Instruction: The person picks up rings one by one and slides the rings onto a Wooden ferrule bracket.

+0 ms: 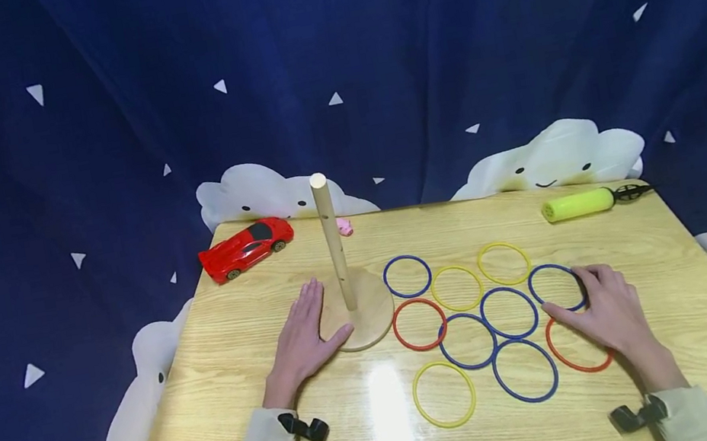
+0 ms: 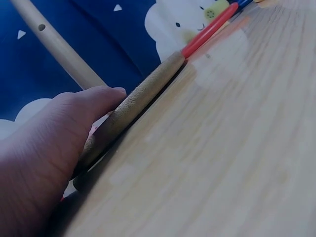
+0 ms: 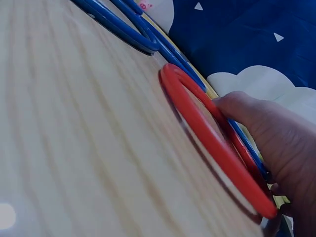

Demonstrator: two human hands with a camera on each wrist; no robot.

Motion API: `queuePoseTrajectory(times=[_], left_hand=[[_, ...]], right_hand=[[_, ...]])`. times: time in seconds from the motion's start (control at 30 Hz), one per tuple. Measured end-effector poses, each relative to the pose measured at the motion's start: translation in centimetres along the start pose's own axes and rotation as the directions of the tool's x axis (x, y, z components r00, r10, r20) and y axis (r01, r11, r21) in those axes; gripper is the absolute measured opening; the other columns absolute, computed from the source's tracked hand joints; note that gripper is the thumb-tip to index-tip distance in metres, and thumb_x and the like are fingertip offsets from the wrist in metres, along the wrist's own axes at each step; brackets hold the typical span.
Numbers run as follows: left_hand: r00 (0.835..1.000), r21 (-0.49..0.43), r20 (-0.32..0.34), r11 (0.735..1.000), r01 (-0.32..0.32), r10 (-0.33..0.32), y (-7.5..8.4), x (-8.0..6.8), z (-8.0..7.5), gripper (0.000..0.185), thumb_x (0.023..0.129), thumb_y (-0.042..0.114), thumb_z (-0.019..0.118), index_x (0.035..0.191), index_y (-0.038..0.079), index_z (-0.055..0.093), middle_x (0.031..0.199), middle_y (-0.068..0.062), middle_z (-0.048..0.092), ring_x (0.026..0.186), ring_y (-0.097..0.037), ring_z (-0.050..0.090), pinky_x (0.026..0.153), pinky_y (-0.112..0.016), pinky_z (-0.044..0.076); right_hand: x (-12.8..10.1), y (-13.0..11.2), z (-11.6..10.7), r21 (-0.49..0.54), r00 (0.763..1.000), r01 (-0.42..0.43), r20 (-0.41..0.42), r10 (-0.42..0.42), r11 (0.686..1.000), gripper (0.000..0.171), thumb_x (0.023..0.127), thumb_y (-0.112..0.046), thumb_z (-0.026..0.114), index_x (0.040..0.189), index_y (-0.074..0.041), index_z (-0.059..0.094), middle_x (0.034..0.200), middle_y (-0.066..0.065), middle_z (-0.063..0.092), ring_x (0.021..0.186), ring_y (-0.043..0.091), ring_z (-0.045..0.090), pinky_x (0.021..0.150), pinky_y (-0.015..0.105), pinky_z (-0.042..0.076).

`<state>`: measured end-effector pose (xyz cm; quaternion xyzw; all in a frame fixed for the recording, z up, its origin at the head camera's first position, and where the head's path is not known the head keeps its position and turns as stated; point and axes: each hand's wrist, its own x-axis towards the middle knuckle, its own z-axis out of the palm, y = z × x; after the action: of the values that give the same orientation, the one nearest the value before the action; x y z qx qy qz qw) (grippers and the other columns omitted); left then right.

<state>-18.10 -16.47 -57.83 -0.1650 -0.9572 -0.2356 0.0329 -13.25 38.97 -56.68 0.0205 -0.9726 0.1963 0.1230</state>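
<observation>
Recording position at right: right hand [image 1: 611,311] reaches across a blue ring [image 1: 550,266] lying at 3 o'clock on the table [image 1: 218,419]; thumb and forefinger meet opposite sides of its rim, firmness of the pinch cannot be told. Ring is thin, round, glossy dark blue. Red ring [image 3: 217,145] lies beneath the same hand, at its 6 o'clock. Left hand [image 1: 306,340], fingers extended, thumb spread away from them, rests on the rim of the wooden stand [image 1: 336,254] at 10 o'clock. Stand: pale wood, round base, upright post with small dark holes. Between the hands, on the tabletop: four more blue rings [image 1: 536,400], three yellow rings [image 1: 450,425], a second red ring [image 1: 422,349] just beside the base. Red toy car [image 1: 247,251] at 10 to 11 o'clock; yellow-green pump [image 1: 578,206] at 1 to 2 o'clock
</observation>
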Motion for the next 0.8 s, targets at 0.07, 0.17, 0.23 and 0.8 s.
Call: queuePoseTrajectory(times=[0.07, 0.17, 0.23, 0.8], left_hand=[[1.000, 0.005, 0.006, 1.000, 0.006, -0.006, 0.04, -0.03, 0.05, 0.106, 0.094, 0.079, 0.049, 0.168, 0.011, 0.014, 0.176, -0.003, 0.011, 0.162, -0.018, 0.005, 0.131, -0.042, 0.013], [1.000, 0.012, 0.009, 1.000, 0.011, -0.011, 0.05, -0.12, 0.10, 0.107, 0.094, 0.079, 0.049, 0.168, 0.011, 0.014, 0.176, -0.002, 0.010, 0.162, -0.018, 0.005, 0.131, -0.042, 0.013], [1.000, 0.018, 0.003, 1.000, 0.010, -0.010, 0.07, -0.16, 0.09, 0.106, 0.094, 0.079, 0.049, 0.168, 0.011, 0.015, 0.176, -0.002, 0.011, 0.162, -0.019, 0.006, 0.131, -0.043, 0.014], [1.000, 0.025, -0.014, 1.000, -0.009, 0.009, 0.21, -0.17, -0.15, 0.105, 0.094, 0.076, 0.052, 0.168, 0.009, 0.019, 0.175, -0.005, 0.015, 0.162, -0.022, 0.010, 0.130, -0.047, 0.017]], right_hand=[[-0.03, -0.01, -0.13, 0.000, 1.000, -0.007, -0.003, 0.007, 1.000, 0.098, 0.078, -0.063, 0.082, 0.143, 0.005, 0.053, 0.136, 0.032, 0.046, 0.121, 0.055, 0.040, 0.087, 0.069, 0.033], [-0.10, 0.16, -0.09, 0.013, 1.000, -0.015, -0.017, 0.015, 1.000, 0.098, 0.076, -0.062, 0.085, 0.141, 0.005, 0.055, 0.134, 0.031, 0.047, 0.121, 0.054, 0.041, 0.088, 0.068, 0.033], [-0.02, 0.28, 0.01, 0.021, 0.999, -0.014, -0.031, 0.015, 1.000, 0.098, 0.074, -0.061, 0.087, 0.138, 0.007, 0.057, 0.132, 0.031, 0.049, 0.119, 0.053, 0.042, 0.087, 0.067, 0.033], [0.86, 0.21, -0.47, 0.105, 0.995, -0.012, -0.098, 0.022, 0.994, 0.088, 0.068, -0.049, 0.094, 0.125, 0.009, 0.062, 0.128, 0.031, 0.054, 0.119, 0.049, 0.046, 0.091, 0.063, 0.038]])
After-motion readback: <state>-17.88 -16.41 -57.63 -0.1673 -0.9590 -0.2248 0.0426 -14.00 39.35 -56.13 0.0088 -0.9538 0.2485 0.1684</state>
